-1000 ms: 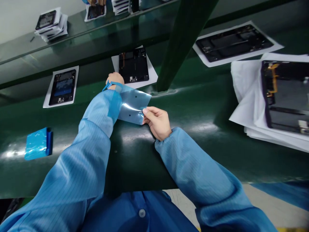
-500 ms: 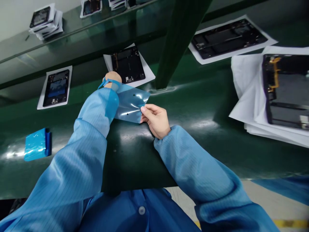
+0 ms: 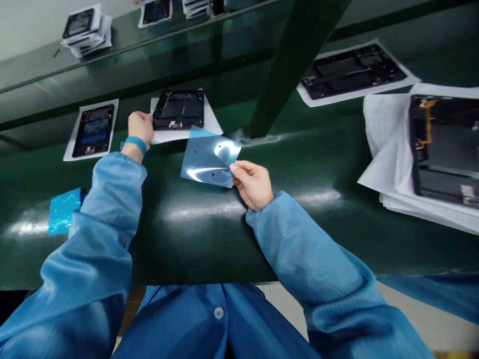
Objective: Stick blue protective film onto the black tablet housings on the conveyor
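In my right hand (image 3: 254, 184), thumb and fingers pinch the right edge of a clear blue plastic film (image 3: 205, 157) with small dark holes. The film hangs over the green bench and catches bright glare. My left hand (image 3: 140, 130), with a blue wrist band (image 3: 135, 143), is closed at the left edge of an opened black tablet (image 3: 181, 110); its fingertips are partly hidden. Under that tablet lies a white sheet (image 3: 211, 122), which sticks out to the right. The film's top corner comes close to the tablet's lower edge.
Another opened tablet (image 3: 93, 130) lies on paper to the left, and one (image 3: 355, 70) at the back right. A stack of paper with a tablet (image 3: 445, 149) stands at right. A blue packet (image 3: 64, 212) sits by my left sleeve. A green post (image 3: 288, 70) rises mid-bench.
My left hand has moved left, from behind the film to the tablet's left edge. That tablet has shifted left and turned straighter. The film stays in my right hand and is more exposed.
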`<state>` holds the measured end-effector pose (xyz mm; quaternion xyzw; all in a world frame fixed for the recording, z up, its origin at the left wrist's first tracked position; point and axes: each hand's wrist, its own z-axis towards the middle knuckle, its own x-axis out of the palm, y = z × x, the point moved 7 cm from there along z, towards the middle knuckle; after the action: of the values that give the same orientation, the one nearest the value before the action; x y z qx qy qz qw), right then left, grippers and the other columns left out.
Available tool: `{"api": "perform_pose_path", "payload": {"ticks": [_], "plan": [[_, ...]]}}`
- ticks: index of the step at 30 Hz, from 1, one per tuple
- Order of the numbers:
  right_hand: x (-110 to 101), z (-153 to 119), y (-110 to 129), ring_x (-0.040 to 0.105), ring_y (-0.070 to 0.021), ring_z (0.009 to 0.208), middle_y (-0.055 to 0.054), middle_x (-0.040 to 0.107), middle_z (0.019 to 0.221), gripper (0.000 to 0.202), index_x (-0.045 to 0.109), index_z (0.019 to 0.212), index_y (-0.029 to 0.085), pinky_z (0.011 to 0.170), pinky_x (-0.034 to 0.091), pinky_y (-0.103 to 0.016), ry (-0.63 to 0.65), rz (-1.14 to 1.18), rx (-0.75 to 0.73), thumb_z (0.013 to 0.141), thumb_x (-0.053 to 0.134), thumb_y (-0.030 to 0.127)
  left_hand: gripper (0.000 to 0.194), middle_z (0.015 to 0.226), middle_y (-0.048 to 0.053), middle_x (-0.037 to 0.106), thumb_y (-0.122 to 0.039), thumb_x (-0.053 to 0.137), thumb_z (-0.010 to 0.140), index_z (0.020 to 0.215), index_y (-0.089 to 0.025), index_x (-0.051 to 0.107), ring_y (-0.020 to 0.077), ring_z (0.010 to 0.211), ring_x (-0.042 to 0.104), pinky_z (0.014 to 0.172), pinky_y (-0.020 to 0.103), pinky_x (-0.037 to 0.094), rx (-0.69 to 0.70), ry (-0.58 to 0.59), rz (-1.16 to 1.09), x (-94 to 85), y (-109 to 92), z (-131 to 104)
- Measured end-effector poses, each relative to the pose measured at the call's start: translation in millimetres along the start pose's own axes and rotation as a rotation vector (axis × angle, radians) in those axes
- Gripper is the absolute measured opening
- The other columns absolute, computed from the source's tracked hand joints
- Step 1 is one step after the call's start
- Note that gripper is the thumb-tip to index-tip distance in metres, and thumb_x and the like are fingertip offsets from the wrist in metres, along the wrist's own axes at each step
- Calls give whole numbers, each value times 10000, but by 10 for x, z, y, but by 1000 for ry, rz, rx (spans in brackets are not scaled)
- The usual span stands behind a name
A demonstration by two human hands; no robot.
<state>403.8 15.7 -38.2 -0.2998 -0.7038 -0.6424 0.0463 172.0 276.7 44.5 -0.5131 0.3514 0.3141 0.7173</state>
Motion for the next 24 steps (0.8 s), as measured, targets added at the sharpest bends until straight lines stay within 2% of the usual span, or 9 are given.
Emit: {"api": "perform_pose_path", "payload": {"ticks": [3,6,9,12,13,15,18,21,24], "plan": [[-12,-41,50,572,-91,521,31,640,604,457,699,766,186,501,493,-238,10,-21,1,580,939,527,147,735,-34,555,-188,572,979,840,-143,585,88,731,529,732,244,469,-159,-96,-2,-488,337,-667],[-14,-107,119,549,-84,510,39,618,593,408,690,735,189,494,481,-234,31,-84,2,612,930,495,98,710,-22,580,-216,573,947,857,-179,582,112,662,524,623,253,416,-179,-115,-49,-802,461,-1577],[30,-165,178,558,-88,518,35,616,601,342,697,741,191,505,488,-234,59,-187,1,670,905,453,116,597,-46,540,-316,519,983,927,-218,547,119,514,491,498,250,348,-184,-40,-141,-849,436,-2414],[144,-211,183,585,-101,536,19,647,613,308,725,761,198,512,496,-239,73,-276,19,665,912,422,55,624,-44,614,-288,463,1008,1006,-240,491,132,501,569,497,258,374,-140,36,-76,-780,312,-2944],[198,-227,168,590,-106,535,13,656,611,310,735,764,200,512,501,-245,82,-305,35,650,921,421,43,645,-42,634,-254,457,999,1036,-243,477,142,520,603,514,266,397,-107,56,-21,-751,261,-3051],[314,-261,119,591,-116,521,8,662,598,328,747,764,205,506,508,-258,110,-374,70,623,938,432,144,651,-50,635,-203,462,964,1101,-246,449,161,527,633,524,281,420,-37,122,80,-668,168,-3199],[457,-316,32,582,-123,490,2,661,580,365,749,771,204,490,515,-274,162,-490,119,620,939,476,261,656,-51,628,-179,477,910,1163,-231,431,177,512,640,483,291,404,72,262,172,-532,64,-3326],[524,-385,-46,559,-118,458,4,640,549,375,748,773,192,473,510,-277,209,-579,160,632,931,488,255,691,-34,652,-196,478,914,1167,-210,464,174,538,652,470,290,395,170,361,181,-489,13,-3360],[508,-468,-96,562,-108,465,2,642,555,287,759,802,173,497,522,-266,228,-672,171,717,891,413,179,699,-36,654,-240,498,946,1119,-204,530,146,538,629,492,275,419,221,382,114,-569,44,-3265]]}}
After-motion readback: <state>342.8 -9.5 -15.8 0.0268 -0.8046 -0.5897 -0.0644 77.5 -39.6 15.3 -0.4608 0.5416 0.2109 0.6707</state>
